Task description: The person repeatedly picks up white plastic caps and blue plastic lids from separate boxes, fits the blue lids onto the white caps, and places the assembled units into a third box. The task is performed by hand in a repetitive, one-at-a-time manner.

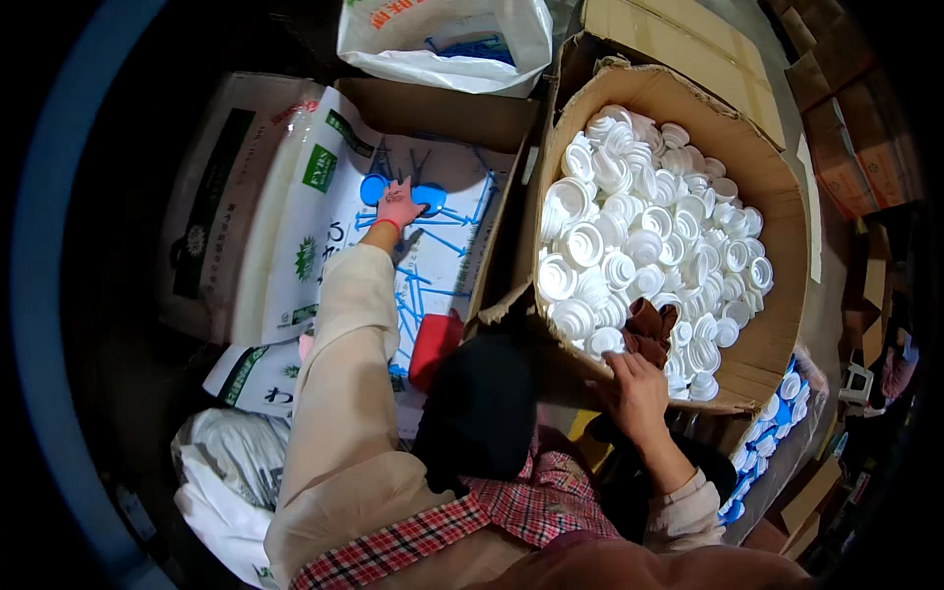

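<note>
I have my left hand (398, 206) stretched far out into the left cardboard box (442, 113), fingers spread flat on a round blue plastic piece (374, 187), pressing rather than gripping it. Around it lie thin blue plastic sticks (442, 241) on a glossy white printed bag (324, 197) that lines the box. My right hand (637, 391) rests at the near edge of the big round-bulged cardboard box (777, 187) on the right, fingers curled loosely around nothing I can make out, just beside a brown glove (649, 329). That box is heaped with ridged white plastic caps (639, 236). A red piece (435, 344) and a dark cloth (482, 403) sit between the boxes. A white plastic bag (442, 44) lies far off.
</note>
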The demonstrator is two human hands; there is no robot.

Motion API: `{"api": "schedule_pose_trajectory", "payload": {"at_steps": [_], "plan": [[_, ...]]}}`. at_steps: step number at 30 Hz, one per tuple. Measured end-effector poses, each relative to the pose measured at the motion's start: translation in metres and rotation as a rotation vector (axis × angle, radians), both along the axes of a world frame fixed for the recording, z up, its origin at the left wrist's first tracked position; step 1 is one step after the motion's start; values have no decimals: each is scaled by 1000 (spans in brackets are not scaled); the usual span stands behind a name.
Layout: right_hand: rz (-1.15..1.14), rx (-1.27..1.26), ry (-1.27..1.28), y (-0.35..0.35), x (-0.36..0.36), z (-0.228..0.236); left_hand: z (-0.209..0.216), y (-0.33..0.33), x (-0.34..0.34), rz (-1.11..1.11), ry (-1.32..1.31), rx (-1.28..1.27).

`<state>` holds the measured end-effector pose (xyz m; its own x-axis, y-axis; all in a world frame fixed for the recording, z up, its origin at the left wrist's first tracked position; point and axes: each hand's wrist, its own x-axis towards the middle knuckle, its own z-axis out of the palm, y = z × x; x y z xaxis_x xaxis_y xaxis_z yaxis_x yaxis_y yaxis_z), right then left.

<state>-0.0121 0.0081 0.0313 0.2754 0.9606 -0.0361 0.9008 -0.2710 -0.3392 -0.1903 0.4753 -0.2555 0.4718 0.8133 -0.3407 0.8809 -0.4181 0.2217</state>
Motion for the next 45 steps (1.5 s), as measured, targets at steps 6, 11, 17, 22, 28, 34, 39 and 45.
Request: {"api": "schedule_pose_trajectory", "payload": {"at_steps": [6, 11, 17, 22, 28, 34, 39, 45], "plan": [[3, -129, 53, 2, 8, -12, -17, 3, 49, -279, 174, 121], [-18, -191, 50, 8, 8, -11, -41, 23, 42, -254, 59, 233], [19, -214, 75, 15, 15, -12, -65, 93, -35, 197, 114, 299], [45, -230, 40, 9, 16, -11, -75, 87, -36, 247, -7, 313], [-72, -172, 345, 0, 20, -11, 136, -45, 39, -27, -1372, -24], [-379, -248, 365, -7, 112, -53, 296, -177, 116, -642, -980, -468], [-122, -526, 214, -17, 146, -134, 301, -198, 161, -456, -817, -1166], [-261, -498, 162, -30, 160, -78, 321, -242, 182, -75, -948, -2143]]}}
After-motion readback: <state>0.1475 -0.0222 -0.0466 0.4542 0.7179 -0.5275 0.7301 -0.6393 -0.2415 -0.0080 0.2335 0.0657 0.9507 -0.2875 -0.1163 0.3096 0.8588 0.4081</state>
